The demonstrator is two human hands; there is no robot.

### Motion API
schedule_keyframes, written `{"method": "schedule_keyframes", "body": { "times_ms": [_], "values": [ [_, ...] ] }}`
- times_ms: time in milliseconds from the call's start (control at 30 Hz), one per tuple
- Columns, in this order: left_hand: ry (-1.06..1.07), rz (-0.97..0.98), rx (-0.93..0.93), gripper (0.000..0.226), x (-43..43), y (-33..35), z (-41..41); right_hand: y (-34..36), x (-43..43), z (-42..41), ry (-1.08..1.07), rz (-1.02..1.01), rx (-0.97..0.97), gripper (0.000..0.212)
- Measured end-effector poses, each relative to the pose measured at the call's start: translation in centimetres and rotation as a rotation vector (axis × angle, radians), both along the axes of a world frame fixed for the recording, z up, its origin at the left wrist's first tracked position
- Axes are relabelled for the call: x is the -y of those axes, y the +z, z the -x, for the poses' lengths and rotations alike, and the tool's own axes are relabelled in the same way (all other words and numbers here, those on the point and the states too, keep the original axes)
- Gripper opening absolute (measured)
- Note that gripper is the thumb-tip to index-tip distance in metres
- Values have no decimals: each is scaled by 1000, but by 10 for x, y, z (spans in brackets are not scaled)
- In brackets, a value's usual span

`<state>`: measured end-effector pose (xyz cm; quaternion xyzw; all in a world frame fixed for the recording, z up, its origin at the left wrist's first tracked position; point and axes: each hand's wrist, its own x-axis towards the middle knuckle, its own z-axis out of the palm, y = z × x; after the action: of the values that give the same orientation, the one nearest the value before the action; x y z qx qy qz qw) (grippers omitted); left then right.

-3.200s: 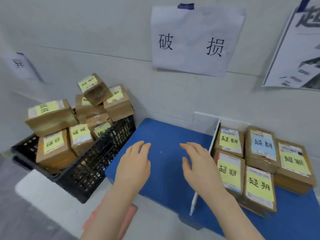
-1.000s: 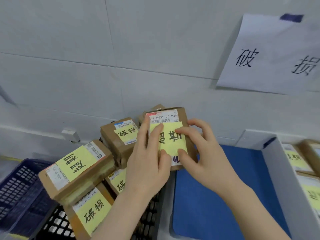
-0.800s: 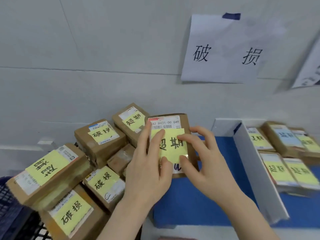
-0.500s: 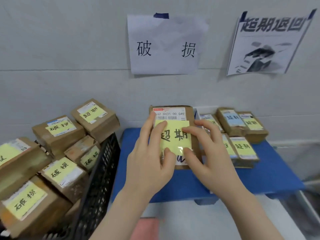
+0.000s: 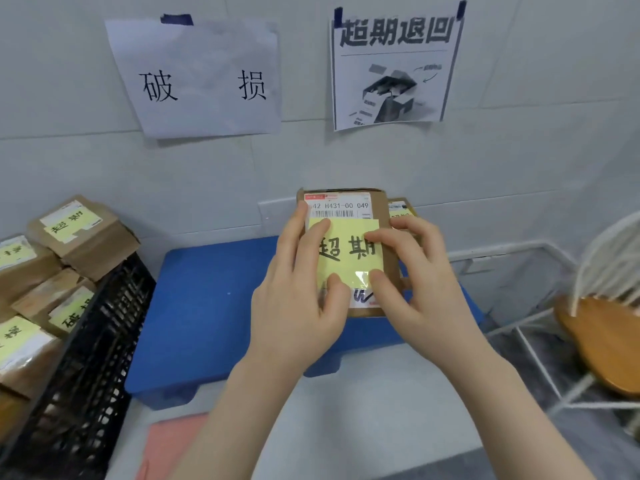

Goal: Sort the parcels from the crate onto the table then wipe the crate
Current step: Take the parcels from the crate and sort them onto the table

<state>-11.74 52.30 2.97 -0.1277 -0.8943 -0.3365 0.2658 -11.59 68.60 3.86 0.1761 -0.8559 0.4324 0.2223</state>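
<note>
The left half of the blue tabletop point(image 5: 207, 299) is open from its front edge back to the wall point(image 5: 346, 161), so a hand could pass there. Along its left edge stands the black crate point(image 5: 104, 341), with stacked parcels point(image 5: 83, 233) rising above the rim. Over the right half, the held parcel point(image 5: 341, 237), the left hand point(image 5: 294, 306) and the right hand point(image 5: 415, 289) fill the space. Another parcel point(image 5: 400, 207) sits at the back right corner. A wire chair point(image 5: 606, 341) stands beyond the right edge.
</note>
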Motion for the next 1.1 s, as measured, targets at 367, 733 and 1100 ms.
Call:
{"method": "schedule_keyframes", "body": {
  "times_ms": [367, 733, 1100],
  "values": [
    [-131, 29, 5, 63, -58, 0, 36, -3, -55, 16, -137, 75, 24, 34],
    [-166, 16, 75, 61, -154, -31, 74, -36, -157, 56, -131, 91, 120, 34],
    [-132, 87, 321, 59, -229, -134, 111, -134, -231, 102, -85, 12, 366, 34]
  ]
}}
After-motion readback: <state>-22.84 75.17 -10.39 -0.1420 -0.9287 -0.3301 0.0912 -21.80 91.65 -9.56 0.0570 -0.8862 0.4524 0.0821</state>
